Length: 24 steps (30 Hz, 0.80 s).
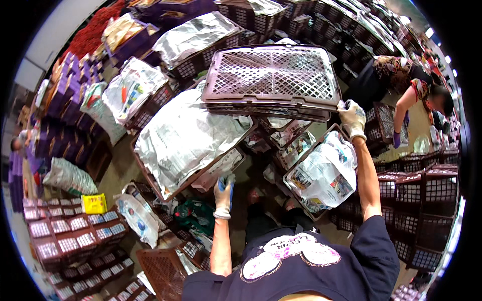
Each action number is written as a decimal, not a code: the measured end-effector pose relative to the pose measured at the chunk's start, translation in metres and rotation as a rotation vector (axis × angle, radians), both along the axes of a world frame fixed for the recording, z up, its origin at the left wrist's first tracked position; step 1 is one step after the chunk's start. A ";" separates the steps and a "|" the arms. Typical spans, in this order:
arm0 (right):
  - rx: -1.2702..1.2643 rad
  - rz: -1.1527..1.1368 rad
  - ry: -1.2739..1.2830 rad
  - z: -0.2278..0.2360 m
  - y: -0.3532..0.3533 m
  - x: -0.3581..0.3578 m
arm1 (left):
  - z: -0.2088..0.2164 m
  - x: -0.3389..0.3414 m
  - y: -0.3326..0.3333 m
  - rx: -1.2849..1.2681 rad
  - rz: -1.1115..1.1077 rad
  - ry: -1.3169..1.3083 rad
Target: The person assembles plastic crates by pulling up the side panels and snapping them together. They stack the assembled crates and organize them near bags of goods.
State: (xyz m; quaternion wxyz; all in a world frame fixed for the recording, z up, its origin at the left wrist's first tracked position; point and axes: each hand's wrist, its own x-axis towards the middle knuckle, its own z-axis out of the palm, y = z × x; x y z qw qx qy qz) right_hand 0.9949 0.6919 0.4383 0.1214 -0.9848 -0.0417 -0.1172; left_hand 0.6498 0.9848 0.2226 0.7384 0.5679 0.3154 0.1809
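Observation:
My right hand (353, 119), in a white work glove, is closed on the right front corner of a stack of brown latticed plastic crate lids (273, 75). The stack lies at the far middle, overlapping a large crate covered with newspaper (183, 138). My left hand (224, 194), in a white glove with a blue palm, is near that crate's front right edge. Its fingers are loosely bent and somewhat apart, with nothing visible in them. Beside my right forearm stands another crate (321, 170), lined with newspaper and plastic.
Paper-covered crates (198, 37) line the far side. Purple boxes (65, 95) and a filled white sack (70, 175) stand left. Brown crates (75, 233) are stacked lower left, more crates (422, 195) at right. A co-worker (406, 95) bends over a crate at far right.

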 end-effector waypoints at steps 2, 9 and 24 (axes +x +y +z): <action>0.050 -0.026 -0.074 0.013 0.010 -0.004 | 0.010 0.034 0.021 0.283 -0.038 0.021; 1.173 0.052 0.345 0.002 -0.018 0.041 | 0.073 0.092 0.004 0.035 -0.276 -0.068; 1.448 0.231 0.236 0.052 -0.034 -0.096 | 0.150 0.093 0.082 0.513 0.465 -0.275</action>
